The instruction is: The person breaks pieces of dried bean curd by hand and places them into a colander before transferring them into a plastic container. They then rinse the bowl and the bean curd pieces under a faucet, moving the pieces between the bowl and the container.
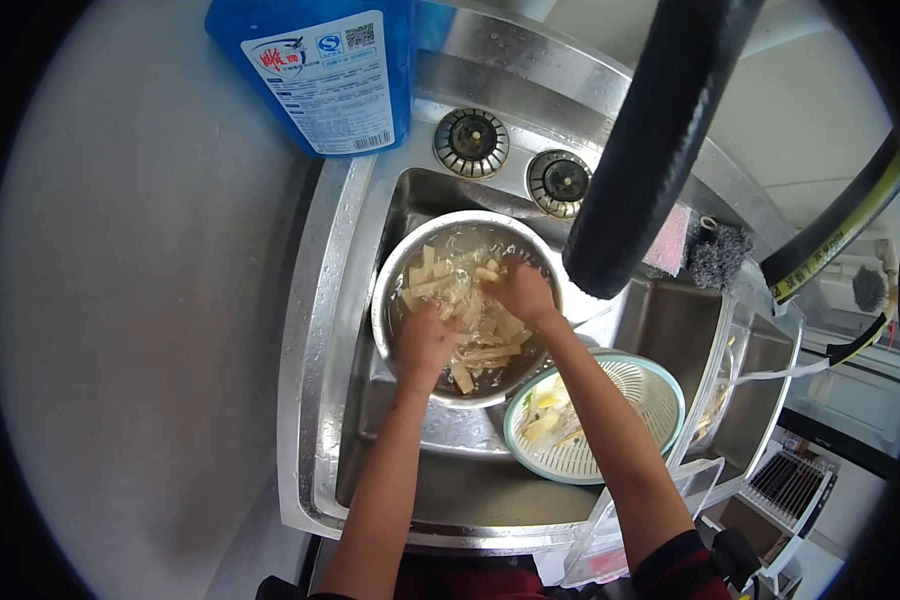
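Note:
A round steel basin (382,300) of water stands in the sink, with many pale yellow cut vegetable strips (490,352) in it. Their exact kind I cannot make out. My left hand (425,345) reaches over the basin's near left side, its fingers curled among the strips and partly hidden by the water. On the right side of the basin, my right hand (523,292) has its fingers bent round a few strips near the surface. The water looks stirred and bubbly around both hands. Below my right forearm, an oval green-rimmed colander (645,395) holds some pale vegetable pieces (545,415).
A large blue detergent bottle (320,80) stands at the sink's upper left corner. Two drain strainers (472,142) sit on the back ledge. A thick black tube (660,150) hangs over the sink. A steel scrubber (720,255) and pink sponge (668,240) lie at the right.

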Available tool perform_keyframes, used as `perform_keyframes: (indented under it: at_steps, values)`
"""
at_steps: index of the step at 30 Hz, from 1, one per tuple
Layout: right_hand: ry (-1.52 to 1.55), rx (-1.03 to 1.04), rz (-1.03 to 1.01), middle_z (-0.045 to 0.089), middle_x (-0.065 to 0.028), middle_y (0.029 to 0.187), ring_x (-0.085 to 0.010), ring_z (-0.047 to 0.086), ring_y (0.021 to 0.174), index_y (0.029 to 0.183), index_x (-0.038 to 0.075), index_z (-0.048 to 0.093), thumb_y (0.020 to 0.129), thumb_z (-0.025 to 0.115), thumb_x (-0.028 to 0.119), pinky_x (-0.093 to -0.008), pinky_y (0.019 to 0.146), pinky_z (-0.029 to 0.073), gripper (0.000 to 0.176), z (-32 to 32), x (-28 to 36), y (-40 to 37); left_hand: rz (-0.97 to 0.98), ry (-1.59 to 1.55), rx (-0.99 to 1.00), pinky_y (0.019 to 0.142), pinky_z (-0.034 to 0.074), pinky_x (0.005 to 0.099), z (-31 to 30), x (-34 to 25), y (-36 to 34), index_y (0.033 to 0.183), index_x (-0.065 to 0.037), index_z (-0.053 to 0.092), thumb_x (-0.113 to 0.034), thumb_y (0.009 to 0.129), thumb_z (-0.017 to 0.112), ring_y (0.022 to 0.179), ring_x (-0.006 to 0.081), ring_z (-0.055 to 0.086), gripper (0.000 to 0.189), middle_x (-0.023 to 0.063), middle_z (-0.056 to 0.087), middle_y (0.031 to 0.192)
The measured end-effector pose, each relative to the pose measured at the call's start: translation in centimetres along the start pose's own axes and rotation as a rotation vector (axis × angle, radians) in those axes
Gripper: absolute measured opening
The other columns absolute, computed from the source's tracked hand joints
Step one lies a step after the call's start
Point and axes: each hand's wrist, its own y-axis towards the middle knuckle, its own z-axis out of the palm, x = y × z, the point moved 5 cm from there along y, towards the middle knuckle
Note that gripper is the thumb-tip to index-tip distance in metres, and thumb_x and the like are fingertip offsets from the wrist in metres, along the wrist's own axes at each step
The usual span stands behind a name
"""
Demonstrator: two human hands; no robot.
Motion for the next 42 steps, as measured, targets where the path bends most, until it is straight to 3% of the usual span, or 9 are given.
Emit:
perform_keyframes:
  at_steps: [7,9,16,25,29,34,37,41,42]
  values:
    - [0.314,0.049,-0.083,0.057,-0.0142,0.075,-0.0222,0.057,0.070,0.095,-0.002,0.049,0.064,0.064,0.021,-0.0297,0.063,0.043,0.042,1.2,-2.6,0.2,0.029,0.125,0.077,0.065,0.045,0.0409,0.5,-0.1,-0.5,0.080,-0.001,0.054,-0.031,0.070,0.059,0.073,0.0348,0.056,0.032,0.0189,0.058,0.077]
    - [0.515,0.309,0.117,0.056,-0.0119,0.077,-0.0176,0.055,0.066,0.090,-0.006,0.049,0.066,0.060,0.015,-0.0261,0.061,0.043,0.034,0.6,-3.9,-1.1,0.002,0.086,0.078,0.065,0.045,0.0405,0.0,-0.6,-0.6,0.079,-0.001,0.055,-0.030,0.070,0.059,0.073,0.0345,0.056,0.030,0.0185,0.058,0.076]
    - [0.976,0.215,0.197,0.053,-0.0067,0.068,-0.0103,0.049,0.056,0.086,-0.004,0.052,0.071,0.052,0.009,-0.0226,0.049,0.038,0.020,-1.0,-4.8,-3.1,0.140,-0.086,-0.401,0.061,0.042,0.0400,-4.1,-2.5,0.0,0.081,-0.001,0.055,-0.014,0.073,0.055,0.075,0.0335,0.054,0.015,0.0163,0.054,0.080]
    - [1.066,0.035,0.130,0.058,-0.0071,0.073,-0.0109,0.051,0.055,0.092,-0.003,0.053,0.076,0.058,0.018,-0.0232,0.051,0.042,0.027,-2.9,0.0,-4.3,0.136,0.071,-0.112,0.069,0.042,0.0377,-0.9,-2.4,2.2,0.081,-0.002,0.055,-0.021,0.066,0.062,0.083,0.0317,0.053,0.025,0.0161,0.052,0.091]
    - [1.179,0.161,0.059,0.054,-0.0051,0.066,-0.0117,0.053,0.059,0.090,-0.003,0.050,0.081,0.052,0.012,-0.0247,0.055,0.045,0.017,-4.8,0.5,-6.9,0.151,0.025,-0.117,0.062,0.039,0.0413,-2.9,-3.4,-0.2,0.079,-0.001,0.057,-0.023,0.071,0.058,0.070,0.0346,0.051,0.023,0.0163,0.055,0.074]
    - [1.411,0.133,0.200,0.041,-0.0002,0.054,-0.0084,0.040,0.045,0.076,0.002,0.047,0.083,0.050,0.017,-0.0242,0.044,0.041,0.017,-7.4,0.7,-11.4,-0.090,-1.016,-0.031,0.045,0.029,0.0209,-3.4,-4.5,-4.1,0.067,-0.006,0.049,-0.025,0.083,0.051,0.051,0.0043,0.037,0.025,-0.0041,0.041,0.054]
    - [1.214,0.070,0.153,0.039,0.0006,0.049,-0.0079,0.036,0.040,0.073,0.003,0.048,0.083,0.050,0.023,-0.0233,0.037,0.034,0.022,-9.8,0.3,-14.1,-0.330,-1.362,0.056,0.038,0.022,0.0189,-2.7,-6.5,-6.5,0.068,-0.008,0.049,-0.023,0.082,0.052,0.044,0.0026,0.032,0.021,-0.0051,0.039,0.051]
    - [1.179,0.007,0.105,0.027,0.0053,0.048,-0.0047,0.024,0.039,0.063,0.011,0.039,0.083,0.051,0.024,-0.0210,0.034,0.017,0.027,-12.8,-0.6,-19.0,-0.184,-1.237,0.077,0.034,0.016,0.0179,-1.4,-12.0,-8.5,0.063,-0.009,0.048,-0.020,0.081,0.054,0.038,0.0008,0.026,0.022,-0.0067,0.038,0.050]
    - [1.126,0.016,0.084,0.040,0.0013,0.046,-0.0067,0.037,0.036,0.069,0.005,0.050,0.081,0.052,0.030,-0.0219,0.034,0.030,0.028,-13.6,-2.1,-20.0,-0.143,-1.192,0.132,0.033,0.019,0.0177,-1.3,-14.5,-9.4,0.065,-0.006,0.052,-0.018,0.080,0.054,0.039,0.0005,0.029,0.020,-0.0062,0.042,0.051]
